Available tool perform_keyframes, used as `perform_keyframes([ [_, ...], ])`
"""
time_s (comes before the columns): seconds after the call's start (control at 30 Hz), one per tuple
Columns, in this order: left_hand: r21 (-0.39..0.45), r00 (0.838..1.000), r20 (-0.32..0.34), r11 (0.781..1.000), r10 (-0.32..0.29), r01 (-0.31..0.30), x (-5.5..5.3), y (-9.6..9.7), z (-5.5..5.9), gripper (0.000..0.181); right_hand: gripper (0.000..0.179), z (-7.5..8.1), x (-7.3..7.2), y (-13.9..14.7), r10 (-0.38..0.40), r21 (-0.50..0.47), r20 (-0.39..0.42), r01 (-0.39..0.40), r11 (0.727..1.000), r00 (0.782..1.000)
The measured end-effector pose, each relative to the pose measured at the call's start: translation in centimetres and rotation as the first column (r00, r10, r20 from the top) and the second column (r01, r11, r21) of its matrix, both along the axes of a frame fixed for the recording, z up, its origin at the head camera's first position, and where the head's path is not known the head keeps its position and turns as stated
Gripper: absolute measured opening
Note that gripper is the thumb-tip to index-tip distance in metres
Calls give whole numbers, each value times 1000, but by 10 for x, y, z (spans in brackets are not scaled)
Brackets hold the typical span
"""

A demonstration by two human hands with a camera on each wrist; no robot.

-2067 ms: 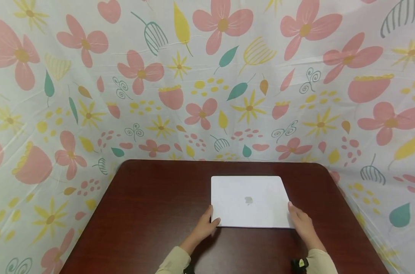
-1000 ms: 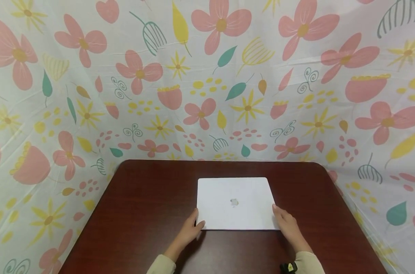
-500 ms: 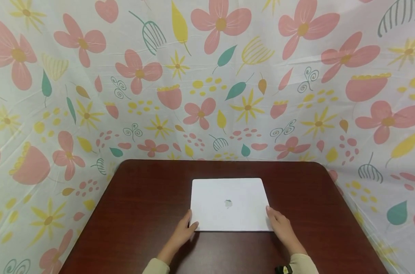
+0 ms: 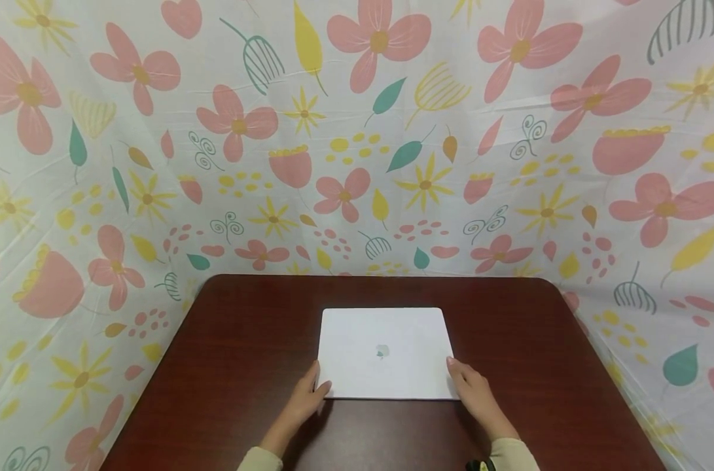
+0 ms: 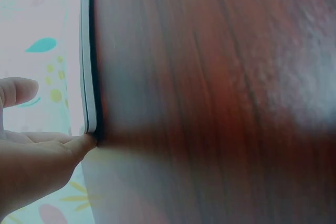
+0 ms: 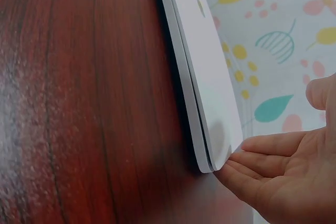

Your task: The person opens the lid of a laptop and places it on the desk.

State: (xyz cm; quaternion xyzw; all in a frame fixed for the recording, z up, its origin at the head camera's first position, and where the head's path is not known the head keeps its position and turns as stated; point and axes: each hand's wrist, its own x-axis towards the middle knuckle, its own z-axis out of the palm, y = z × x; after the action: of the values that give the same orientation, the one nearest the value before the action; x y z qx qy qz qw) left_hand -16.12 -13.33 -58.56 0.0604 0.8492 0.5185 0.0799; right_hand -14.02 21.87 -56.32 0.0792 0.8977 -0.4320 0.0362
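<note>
A closed silver laptop with an apple logo on its lid lies flat on the dark wooden table. At its near left corner is my left hand; in the left wrist view, fingertips touch the corner while another digit stands apart. My right hand is at the right side. In the right wrist view, the straight fingers meet the laptop's corner, and the thumb is held away from it. The fingers' undersides are partly hidden.
The reddish-brown table has rounded far corners. A white cloth printed with flowers and leaves hangs behind it and along both sides. A dark band shows at my right sleeve.
The laptop has slid to the left across the table and slightly nearer, with both hands moving along at its sides. The hands keep about the same pose.
</note>
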Motion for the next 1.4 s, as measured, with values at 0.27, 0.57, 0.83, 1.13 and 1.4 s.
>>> perform_keyframes([
  [0.27,10,1000,-4,1000,10,-10,1,-9,-1,65,70,0,1,-8,14,-19,-18,-15,1000,1000],
  [0.57,-5,1000,9,1000,28,-28,3,-16,3,66,64,-1,2,-14,23,-26,-52,-24,999,998],
  [0.83,-22,999,-30,1000,12,-12,4,-19,2,65,64,-3,0,-11,68,32,-55,-66,997,996],
  [1.13,12,994,-93,998,-61,62,3,-27,3,61,50,-5,-1,-3,207,148,-153,-185,972,966],
  [1.4,-32,991,-66,993,-117,115,2,-36,3,68,51,-9,0,1,391,290,-208,-325,900,897],
])
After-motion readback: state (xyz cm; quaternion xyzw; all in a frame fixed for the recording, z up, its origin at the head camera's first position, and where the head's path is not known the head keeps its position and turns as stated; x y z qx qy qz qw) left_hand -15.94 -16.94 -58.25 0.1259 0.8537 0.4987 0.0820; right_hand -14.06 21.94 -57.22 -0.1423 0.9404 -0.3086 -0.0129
